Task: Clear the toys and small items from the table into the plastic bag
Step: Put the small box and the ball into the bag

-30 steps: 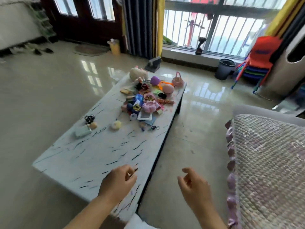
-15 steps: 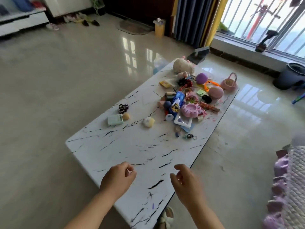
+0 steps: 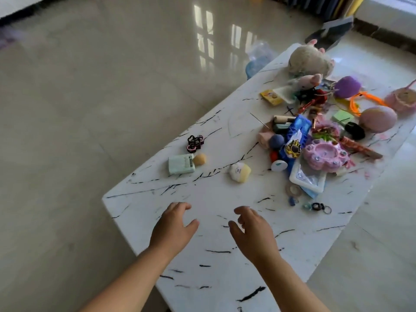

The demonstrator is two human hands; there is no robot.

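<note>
Neither grip is holding anything: left hand (image 3: 174, 224) and right hand (image 3: 254, 228) are both hovering loosely open, fingers curled, palms facing each other, over the bare near end of the white black-veined marble bench (image 3: 225, 255). Toys are lying farther along it. Nearest the hands, a pale green rectangular box (image 3: 181, 164) is sitting just beside a small tan ball (image 3: 200, 159), with a black-and-pink tangle of rings (image 3: 195, 143) beyond and a white-and-yellow squishy figure (image 3: 240, 171) to the right. The main heap is crowding the far right: pink paw-shaped tray (image 3: 325, 155), blue patterned packet (image 3: 296, 136), purple fuzzy ball (image 3: 347, 86), cream plush animal (image 3: 309, 60). A plastic bag cannot be made out for certain.
</note>
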